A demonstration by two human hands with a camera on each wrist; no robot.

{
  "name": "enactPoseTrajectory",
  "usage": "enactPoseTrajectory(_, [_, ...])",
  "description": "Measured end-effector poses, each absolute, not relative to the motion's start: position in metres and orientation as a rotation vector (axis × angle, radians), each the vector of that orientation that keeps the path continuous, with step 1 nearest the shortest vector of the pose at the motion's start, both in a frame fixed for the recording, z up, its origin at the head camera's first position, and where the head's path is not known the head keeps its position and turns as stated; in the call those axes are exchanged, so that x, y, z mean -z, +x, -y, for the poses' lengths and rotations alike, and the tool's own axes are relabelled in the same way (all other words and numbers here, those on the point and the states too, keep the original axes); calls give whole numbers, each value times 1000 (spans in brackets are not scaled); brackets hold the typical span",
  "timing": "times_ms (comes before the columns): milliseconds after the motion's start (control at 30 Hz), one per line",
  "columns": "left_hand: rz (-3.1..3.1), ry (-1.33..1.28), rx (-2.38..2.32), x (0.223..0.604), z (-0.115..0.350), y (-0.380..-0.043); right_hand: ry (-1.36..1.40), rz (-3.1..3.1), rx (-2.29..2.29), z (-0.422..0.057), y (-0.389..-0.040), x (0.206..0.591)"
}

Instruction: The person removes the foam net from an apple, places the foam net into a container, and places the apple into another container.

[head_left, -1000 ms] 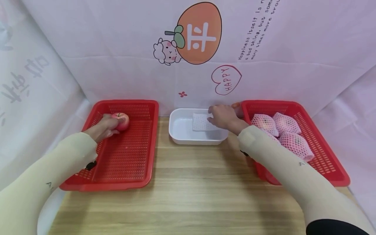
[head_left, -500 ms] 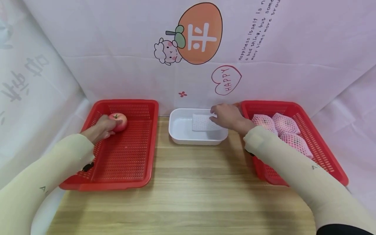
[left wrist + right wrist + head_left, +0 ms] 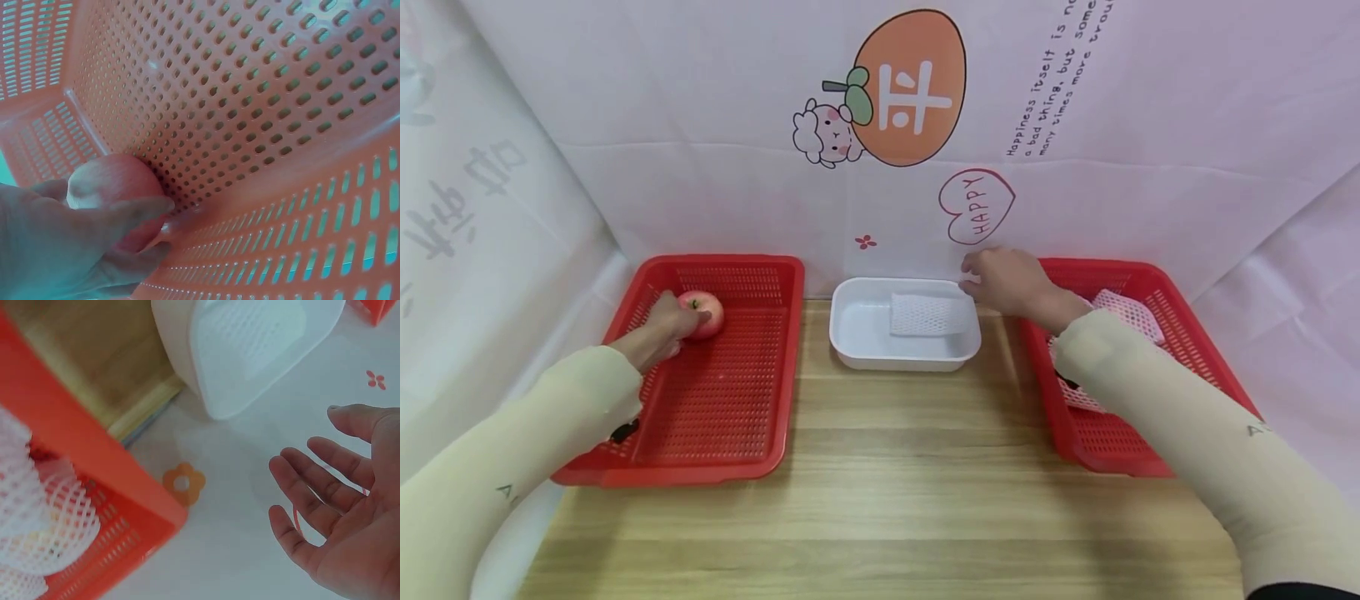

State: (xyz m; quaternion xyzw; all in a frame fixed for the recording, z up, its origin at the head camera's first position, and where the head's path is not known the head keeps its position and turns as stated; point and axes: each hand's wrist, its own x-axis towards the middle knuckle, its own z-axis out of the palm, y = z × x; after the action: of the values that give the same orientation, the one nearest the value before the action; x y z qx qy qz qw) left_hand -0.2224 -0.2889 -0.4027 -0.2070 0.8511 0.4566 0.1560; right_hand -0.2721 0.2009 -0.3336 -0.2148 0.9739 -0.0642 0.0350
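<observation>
Right hand (image 3: 1007, 282) has let go of the foam net (image 3: 928, 314) in the white tray (image 3: 850, 333) and lifted, open, toward the tray's far right corner, beside the right red basket (image 3: 1150, 275).

Left basket (image 3: 715, 400) and right basket (image 3: 1150, 279): red plastic, perforated, slight sheen. Apple (image 3: 703, 312) under the left hand (image 3: 662, 325): smooth, faintly glossy skin. White tray (image 3: 857, 333): smooth plastic, semi-gloss. Net sleeve (image 3: 928, 315) in the tray: white foam mesh, matt, as is seen on the wrapped fruit (image 3: 1127, 310). Tabletop (image 3: 887, 500): pale wood grain, matt. Backdrop (image 3: 700, 125): printed cloth, softly creased. Sleeves (image 3: 1187, 442): cream knit fabric.
</observation>
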Motion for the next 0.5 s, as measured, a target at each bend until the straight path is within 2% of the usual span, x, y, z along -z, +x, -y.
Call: enactPoseTrajectory(500, [-2507, -556, -1380, 396, 285, -211, -667, -2996, 169, -234, -268, 317])
